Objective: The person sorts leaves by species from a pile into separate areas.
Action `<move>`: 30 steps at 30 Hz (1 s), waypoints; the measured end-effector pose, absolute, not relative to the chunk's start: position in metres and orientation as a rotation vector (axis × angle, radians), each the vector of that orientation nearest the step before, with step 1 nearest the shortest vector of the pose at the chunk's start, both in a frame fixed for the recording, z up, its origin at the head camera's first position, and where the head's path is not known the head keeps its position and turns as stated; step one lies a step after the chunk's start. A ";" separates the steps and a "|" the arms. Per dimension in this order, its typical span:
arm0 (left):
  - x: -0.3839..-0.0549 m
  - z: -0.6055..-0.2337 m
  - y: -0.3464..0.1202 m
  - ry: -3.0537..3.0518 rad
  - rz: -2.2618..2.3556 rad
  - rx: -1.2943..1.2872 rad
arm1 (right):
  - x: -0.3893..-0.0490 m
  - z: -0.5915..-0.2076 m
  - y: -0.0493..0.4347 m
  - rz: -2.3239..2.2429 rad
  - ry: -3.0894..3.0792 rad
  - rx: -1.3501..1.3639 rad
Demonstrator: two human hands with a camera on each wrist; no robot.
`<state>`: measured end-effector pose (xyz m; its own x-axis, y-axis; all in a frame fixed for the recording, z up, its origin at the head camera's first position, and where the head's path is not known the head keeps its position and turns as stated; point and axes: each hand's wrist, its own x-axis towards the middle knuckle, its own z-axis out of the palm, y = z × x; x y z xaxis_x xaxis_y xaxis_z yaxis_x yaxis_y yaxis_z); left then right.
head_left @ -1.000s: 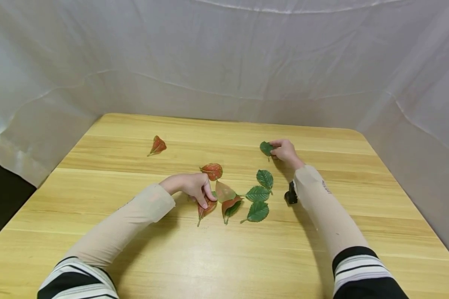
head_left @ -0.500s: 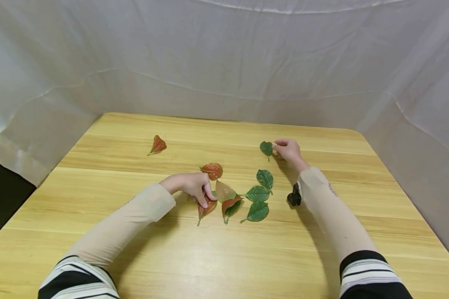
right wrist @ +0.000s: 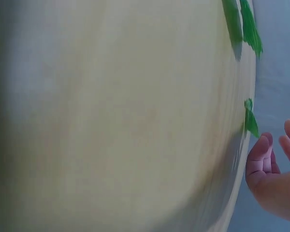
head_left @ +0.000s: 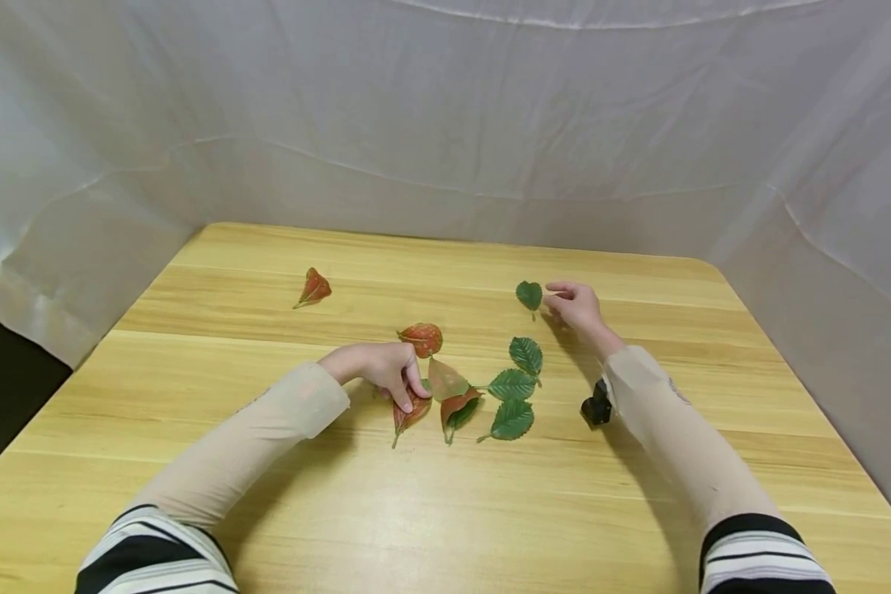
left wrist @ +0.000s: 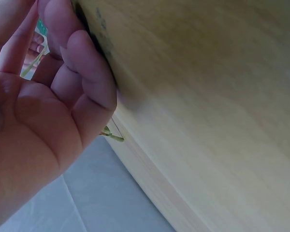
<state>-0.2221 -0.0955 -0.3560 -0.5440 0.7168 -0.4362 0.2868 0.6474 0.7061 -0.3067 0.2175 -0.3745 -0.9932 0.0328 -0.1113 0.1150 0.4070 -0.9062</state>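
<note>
My left hand (head_left: 388, 373) rests on the table at the middle, thumb and forefinger pinching a red leaf (head_left: 408, 417) whose stem points toward me. In the left wrist view its fingers (left wrist: 94, 82) are curled and hide most of that leaf. Farther back, my right hand (head_left: 575, 307) is beside a heart-shaped green leaf (head_left: 529, 294), holding nothing, its fingers loosely bent. The right wrist view shows a gap between that hand and the leaf. A pale orange leaf (head_left: 445, 381) and a folded red leaf (head_left: 456, 407) lie just right of my left hand.
Three serrated green leaves (head_left: 512, 419) form a column right of centre. One red leaf (head_left: 421, 339) lies behind my left hand, another red leaf (head_left: 313, 288) at the back left. White cloth (head_left: 445, 124) hangs behind the wooden table (head_left: 431, 511). A small black camera (head_left: 596, 404) is under my right wrist.
My right hand has let go of the heart-shaped green leaf and drawn back a little to the right. That leaf stays on the table. The left hand has not moved.
</note>
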 end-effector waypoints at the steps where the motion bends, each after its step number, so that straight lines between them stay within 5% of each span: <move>1: -0.222 -0.356 -0.096 2.128 0.747 0.777 | -0.305 -0.374 0.217 -1.667 2.568 0.122; 30: -0.222 -0.358 -0.098 2.138 0.761 0.780 | -0.237 -0.367 0.204 -1.486 2.555 -0.392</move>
